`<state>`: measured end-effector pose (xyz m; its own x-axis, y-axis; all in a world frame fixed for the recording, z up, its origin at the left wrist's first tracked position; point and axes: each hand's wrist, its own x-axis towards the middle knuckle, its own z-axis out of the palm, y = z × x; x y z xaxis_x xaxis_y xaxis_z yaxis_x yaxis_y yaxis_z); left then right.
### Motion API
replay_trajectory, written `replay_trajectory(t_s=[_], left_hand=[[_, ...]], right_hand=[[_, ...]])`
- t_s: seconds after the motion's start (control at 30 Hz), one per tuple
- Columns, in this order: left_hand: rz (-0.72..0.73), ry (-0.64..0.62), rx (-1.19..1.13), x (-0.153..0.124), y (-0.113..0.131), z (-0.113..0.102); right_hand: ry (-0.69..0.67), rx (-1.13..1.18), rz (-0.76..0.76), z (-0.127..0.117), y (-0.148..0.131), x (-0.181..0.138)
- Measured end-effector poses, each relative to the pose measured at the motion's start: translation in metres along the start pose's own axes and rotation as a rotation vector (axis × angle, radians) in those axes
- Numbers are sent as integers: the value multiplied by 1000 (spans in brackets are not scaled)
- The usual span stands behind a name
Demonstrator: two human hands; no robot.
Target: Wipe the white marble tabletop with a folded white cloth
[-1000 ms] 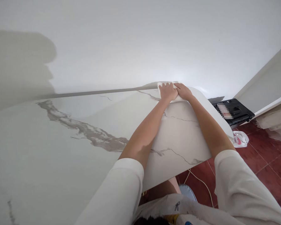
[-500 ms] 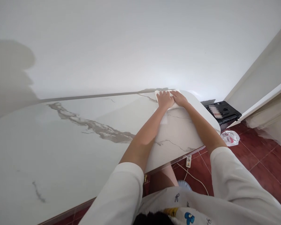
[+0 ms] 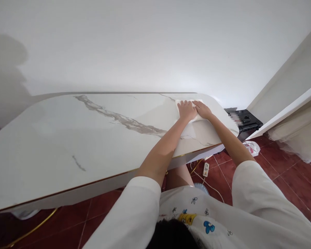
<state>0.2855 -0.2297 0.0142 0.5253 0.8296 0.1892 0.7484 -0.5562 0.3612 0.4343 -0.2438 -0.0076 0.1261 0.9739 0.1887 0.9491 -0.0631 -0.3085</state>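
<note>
A white cloth [image 3: 197, 118] lies on the white marble-patterned tabletop [image 3: 114, 148], toward its far right end. On the cloth's left half presses my left hand [image 3: 187, 110], its fingers slightly bent over the material. My right hand [image 3: 203, 110] bears down on the right half, close against the left one. Both hands hold the cloth against the surface and cover much of it. Its edges show at the upper left and below the hands.
Behind the table rises a white wall [image 3: 134, 45]. A black case [image 3: 248, 119] stands past the right end, with a plastic bag [image 3: 254, 148] on the red tiled floor [image 3: 287, 173]. A power strip [image 3: 205, 169] and its cable lie below the front edge. A pale curtain [image 3: 295, 138] hangs at right.
The cloth and both hands have slid a little from the table's back edge toward the front. My view has shifted, showing more of the table's front edge.
</note>
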Motion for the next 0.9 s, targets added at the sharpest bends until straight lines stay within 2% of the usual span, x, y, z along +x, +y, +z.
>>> replay_trajectory(t_s=[0.17,0.37,0.57,0.9], left_hand=[[-22,8,8,-26,5,-3],[-52,-35,28,-63,16,-13],[-54,-69,49,-97,29,-19],[-15,-80,76,-139,37,-27]], right_hand=[[-8,-22,-62,1,-5,-20],[9,-11,-59,0,-15,-56],[46,-3,-125,-2,-19,-93],[7,-48,-14,-14,-46,-144]])
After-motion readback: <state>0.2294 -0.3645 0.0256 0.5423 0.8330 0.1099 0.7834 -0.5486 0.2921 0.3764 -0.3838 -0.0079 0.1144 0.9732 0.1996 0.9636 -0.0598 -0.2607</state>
